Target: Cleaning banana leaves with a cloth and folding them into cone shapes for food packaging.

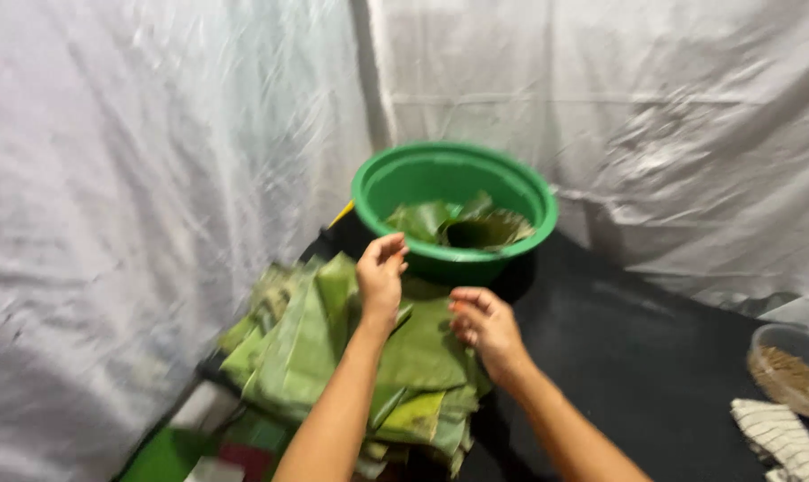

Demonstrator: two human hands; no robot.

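The left hand [382,272] is lifted a little above a pile of green banana leaves [333,357], near the far edge of the pile. Its fingers [388,248] are curled loosely inward and they grasp nothing; the fingertips point toward the green basin [453,174] and are close to its near wall, but I cannot tell if they touch it. The pile lies directly under this hand and to its left side, so the leaves are below the fingers, not between them.

The right hand [485,323] hovers over the right part of the same pile. Its fingers [465,312] are bent half closed and relaxed, also holding nothing. The top leaf [422,348], a wide and darker green piece, lies between the two hands and just beside the right fingertips; the picture is blurred here, so contact is not sure.

The leaves are stacked in many layers on the left part of a black tabletop [636,357], with some edges yellowish. Behind the pile stands the round green basin, which holds a few more folded leaves [462,225]. At the right edge of the tabletop there is a clear container with brownish content [788,370], and just beside it a striped cloth [779,437]. White plastic sheeting [154,178] hangs behind and at the left.
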